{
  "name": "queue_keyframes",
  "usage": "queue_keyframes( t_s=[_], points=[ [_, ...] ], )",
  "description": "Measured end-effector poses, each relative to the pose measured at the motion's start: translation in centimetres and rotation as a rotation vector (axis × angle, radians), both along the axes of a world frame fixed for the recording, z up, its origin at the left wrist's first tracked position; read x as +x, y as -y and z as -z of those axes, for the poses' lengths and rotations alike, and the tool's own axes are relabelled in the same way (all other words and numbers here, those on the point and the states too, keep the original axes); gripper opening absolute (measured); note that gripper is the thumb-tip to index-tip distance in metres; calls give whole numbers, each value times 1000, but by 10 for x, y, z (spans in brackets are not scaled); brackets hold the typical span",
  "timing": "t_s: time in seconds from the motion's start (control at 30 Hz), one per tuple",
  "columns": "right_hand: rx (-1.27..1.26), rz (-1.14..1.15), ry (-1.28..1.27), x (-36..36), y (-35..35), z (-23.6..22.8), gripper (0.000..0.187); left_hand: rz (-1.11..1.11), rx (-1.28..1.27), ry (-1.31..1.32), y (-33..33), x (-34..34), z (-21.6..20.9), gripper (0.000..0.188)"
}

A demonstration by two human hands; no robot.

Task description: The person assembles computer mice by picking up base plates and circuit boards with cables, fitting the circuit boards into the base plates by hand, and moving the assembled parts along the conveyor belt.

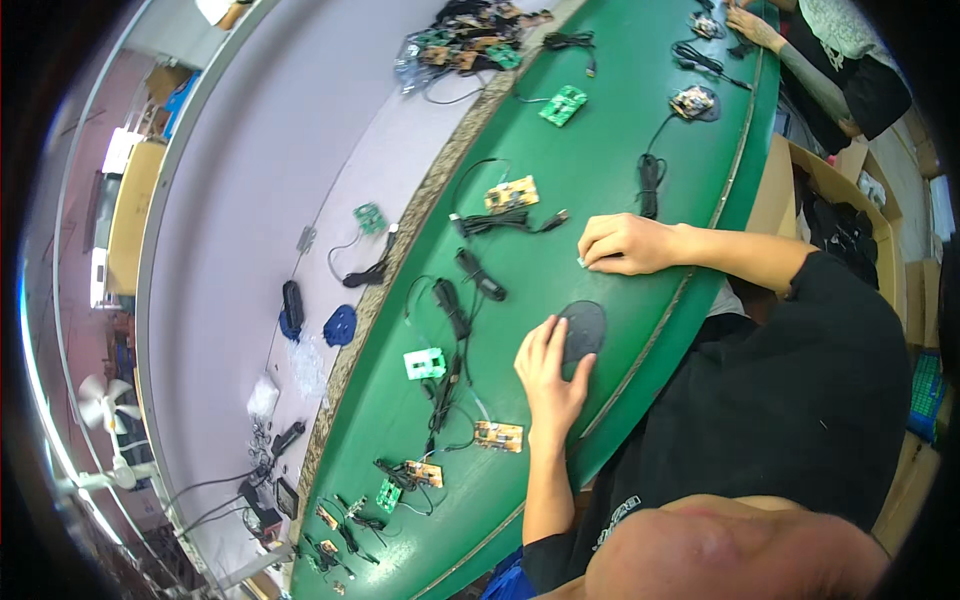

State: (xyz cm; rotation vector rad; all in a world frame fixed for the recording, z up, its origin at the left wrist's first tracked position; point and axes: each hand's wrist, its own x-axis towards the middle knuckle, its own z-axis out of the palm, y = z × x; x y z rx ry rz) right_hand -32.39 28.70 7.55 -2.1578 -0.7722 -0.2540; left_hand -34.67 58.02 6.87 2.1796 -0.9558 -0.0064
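My left hand point(550, 375) lies on the green work surface, fingers spread, with its fingertips at the edge of a flat dark oval pad point(584, 332). My right hand point(632, 245) is just above the pad, its fingers pinched together around a small pale bit that I cannot make out. Left of my right hand are a bundled black cable point(495, 225) and a tan circuit board point(512, 195). Closer to my left hand lie a pale green circuit board point(425, 364), another tan board point(498, 436) and a coiled black cable point(452, 308).
A speckled edge strip point(440, 175) divides the green surface from a pale table point(270, 150) with a pile of boards and cables point(465, 40). Another person's hand point(752, 28) works at the far right. An open cardboard box point(850, 205) stands beside my right arm.
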Motion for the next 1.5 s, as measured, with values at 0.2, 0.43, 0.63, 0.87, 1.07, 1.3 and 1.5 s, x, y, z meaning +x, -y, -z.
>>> queue_keyframes(
  t_s=[0.2,0.43,0.63,0.87,1.07,1.3,1.5],
  points=[
    [-68,216,52,-2,53,9,8,-103,20,0,36,16,0,74],
    [-172,328,-11,15,77,0,11,-132,-33,-107,32,25,-4,68],
    [-32,-5,-78,1,-14,-6,9,-168,-48,7,31,17,7,58],
    [-77,50,-140,-5,-20,1,9,-154,-72,25,34,16,6,55],
    [69,127,-218,16,-21,-12,23,-166,-100,40,31,16,4,57],
    [-559,349,-136,135,-9,-28,59,-146,-152,31,29,17,5,58],
    [-796,150,-478,153,23,-66,53,-148,-219,-7,33,29,10,54]
  ],
)
